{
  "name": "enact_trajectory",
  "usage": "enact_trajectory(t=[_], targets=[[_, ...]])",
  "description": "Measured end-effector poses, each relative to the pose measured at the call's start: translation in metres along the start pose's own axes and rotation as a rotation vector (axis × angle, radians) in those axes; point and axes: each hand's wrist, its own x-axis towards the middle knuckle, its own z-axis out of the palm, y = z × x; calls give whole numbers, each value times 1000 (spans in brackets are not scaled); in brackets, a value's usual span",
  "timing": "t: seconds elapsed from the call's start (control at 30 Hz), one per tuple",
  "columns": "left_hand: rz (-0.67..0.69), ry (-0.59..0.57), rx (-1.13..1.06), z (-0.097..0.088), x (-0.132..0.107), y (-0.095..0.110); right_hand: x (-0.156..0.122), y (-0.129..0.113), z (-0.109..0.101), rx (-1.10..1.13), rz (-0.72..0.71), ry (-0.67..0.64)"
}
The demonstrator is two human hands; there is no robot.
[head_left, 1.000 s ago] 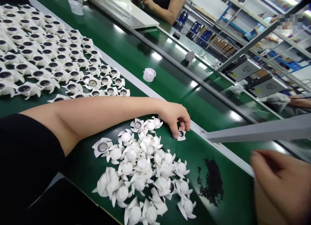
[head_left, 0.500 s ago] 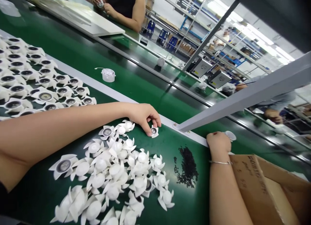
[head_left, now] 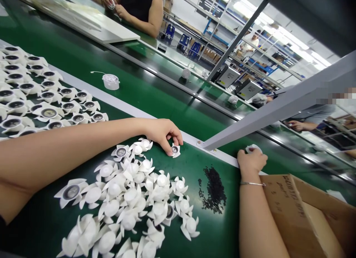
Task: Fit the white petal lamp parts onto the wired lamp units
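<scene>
Small fan [head_left: 175, 150] is sitting on the green belt [head_left: 219, 156], and the left hand [head_left: 162, 133] is pinching it. More fans [head_left: 125, 191] are piling up at seven o'clock. The right hand [head_left: 251, 162] is gripping a white piece [head_left: 253, 148].

At four o'clock, the picture's edge cuts off a brown cardboard box [head_left: 303, 217]. At three o'clock, the right hand [head_left: 251, 161] hides a small white plastic thing [head_left: 253, 149].

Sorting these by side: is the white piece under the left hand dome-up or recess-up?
Recess-up: the white plastic piece has its dark round centre showing, under the left hand, unlike the nearby domes.
</scene>
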Motion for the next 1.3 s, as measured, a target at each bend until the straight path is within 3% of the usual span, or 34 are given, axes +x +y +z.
enact_trajectory(t=[0.1, 0.33, 0.5, 0.6, 0.67, 0.73, 0.77, 0.83, 0.9, 0.97, 1.13, 1.3], targets=[[-11, 1, 7, 0, 0, 0, 5, 2, 2, 36, 100, 109], [-3, 12, 21, 0, -1, 0, 12, 1, 2, 156, 119, 64], [13, 3, -3, 1, -1, -2, -12, -13, -18, 286, 67, 304], [21, -10, -28, 0, 1, -5, -31, -29, -59, 394, -133, 536], [21, -12, -37, 0, 1, -6, -50, -46, -95, 555, -446, 752], [23, -13, -40, 0, 2, -7, -76, -67, -128, 765, -698, 825], [28, -15, -39, -1, 2, -8, -91, -79, -140, 846, -757, 728], [50, -25, -33, -2, 2, -9, -121, -100, -150, 930, -841, 265], [84, -28, -33, -4, 2, -10, -145, -115, -144, 921, -859, -224], [114, -26, -66, -8, 2, -12, -161, -123, -127, 845, -854, -497], [121, -29, -266, -12, 4, -18, -171, -130, -90, 830, -902, -699], [56, -16, -187, -12, 3, -12, -180, -136, -85, 728, -1035, -660]])
